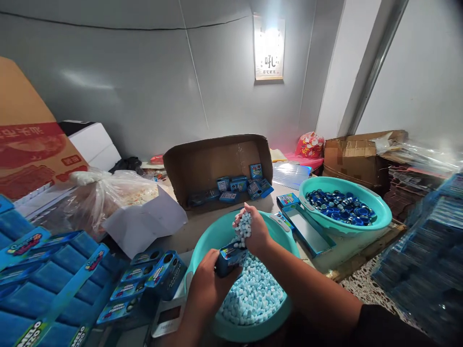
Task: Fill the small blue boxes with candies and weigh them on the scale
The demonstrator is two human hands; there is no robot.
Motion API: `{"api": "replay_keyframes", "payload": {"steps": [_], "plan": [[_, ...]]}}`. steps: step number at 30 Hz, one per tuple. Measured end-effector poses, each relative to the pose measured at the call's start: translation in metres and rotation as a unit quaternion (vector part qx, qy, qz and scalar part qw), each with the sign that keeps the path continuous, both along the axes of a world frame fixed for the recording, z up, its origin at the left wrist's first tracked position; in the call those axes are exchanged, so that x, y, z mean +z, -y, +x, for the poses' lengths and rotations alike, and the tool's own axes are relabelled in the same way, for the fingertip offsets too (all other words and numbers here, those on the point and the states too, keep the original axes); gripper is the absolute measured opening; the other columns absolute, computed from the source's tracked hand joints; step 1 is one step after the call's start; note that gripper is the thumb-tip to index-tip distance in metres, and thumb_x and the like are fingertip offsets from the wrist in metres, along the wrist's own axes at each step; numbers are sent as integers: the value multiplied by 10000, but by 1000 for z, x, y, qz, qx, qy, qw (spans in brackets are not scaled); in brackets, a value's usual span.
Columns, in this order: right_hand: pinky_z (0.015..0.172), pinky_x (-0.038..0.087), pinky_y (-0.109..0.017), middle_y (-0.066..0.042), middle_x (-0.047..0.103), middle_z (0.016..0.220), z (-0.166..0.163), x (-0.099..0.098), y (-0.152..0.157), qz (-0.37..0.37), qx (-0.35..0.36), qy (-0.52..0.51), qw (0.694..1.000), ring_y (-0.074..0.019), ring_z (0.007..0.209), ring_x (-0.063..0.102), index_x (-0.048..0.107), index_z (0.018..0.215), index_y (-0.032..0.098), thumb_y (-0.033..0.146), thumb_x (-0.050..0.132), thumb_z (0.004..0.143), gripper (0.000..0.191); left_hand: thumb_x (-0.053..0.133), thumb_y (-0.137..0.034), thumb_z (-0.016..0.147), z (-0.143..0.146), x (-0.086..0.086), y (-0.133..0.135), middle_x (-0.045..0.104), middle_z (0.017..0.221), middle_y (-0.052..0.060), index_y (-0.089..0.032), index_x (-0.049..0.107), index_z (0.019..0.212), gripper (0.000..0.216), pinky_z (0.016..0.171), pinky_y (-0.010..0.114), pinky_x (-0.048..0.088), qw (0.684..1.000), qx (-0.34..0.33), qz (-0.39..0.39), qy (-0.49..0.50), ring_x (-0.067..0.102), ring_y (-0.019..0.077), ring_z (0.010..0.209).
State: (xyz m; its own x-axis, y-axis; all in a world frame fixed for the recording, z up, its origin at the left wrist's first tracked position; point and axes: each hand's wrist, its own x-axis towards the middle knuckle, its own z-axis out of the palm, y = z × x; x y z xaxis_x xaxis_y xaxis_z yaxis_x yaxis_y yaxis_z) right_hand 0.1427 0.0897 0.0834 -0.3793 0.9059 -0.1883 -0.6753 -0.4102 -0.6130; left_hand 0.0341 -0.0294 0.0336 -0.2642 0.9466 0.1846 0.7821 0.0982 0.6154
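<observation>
My left hand (211,289) is closed around a small dark-blue printed box (231,255), holding it tilted above a turquoise basin (206,236). My right hand (256,233) cups a handful of small pale-blue candies (244,225) at the top of that box. Some candies run down from the palm to the box; its opening is partly hidden. Below both hands, the basin holds a heap of the same candies (253,294). Several similar blue boxes with round holes on top (166,274) stand to the left of the basin.
A cardboard carton (213,159) lies on its side behind the basin, with small blue boxes inside. On the right, another turquoise basin (383,214) holds shiny blue caps. A digital scale (168,318) sits at front left. Stacks of blue packages (47,274) rise at far left.
</observation>
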Motion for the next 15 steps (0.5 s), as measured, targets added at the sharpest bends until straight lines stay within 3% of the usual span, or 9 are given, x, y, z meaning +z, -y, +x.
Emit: {"api": "replay_keyframes", "payload": {"steps": [6,15], "plan": [[398,316,-181,7,531,539,3,5,-1,-33,6,-4,999,-116,475,542,482,624,178,299,464,930,330,682,-469,769,1,1,2,578,765,-23,-214,501,747,313,621,248,378,1000,-2,-12,28,539,149,677],[406,358,-202,8,533,520,4,6,1,-44,12,14,999,-142,501,589,492,605,187,354,536,874,319,682,-413,760,0,-1,-1,567,774,-19,-208,536,743,252,633,249,380,999,-6,9,33,527,153,700]]}}
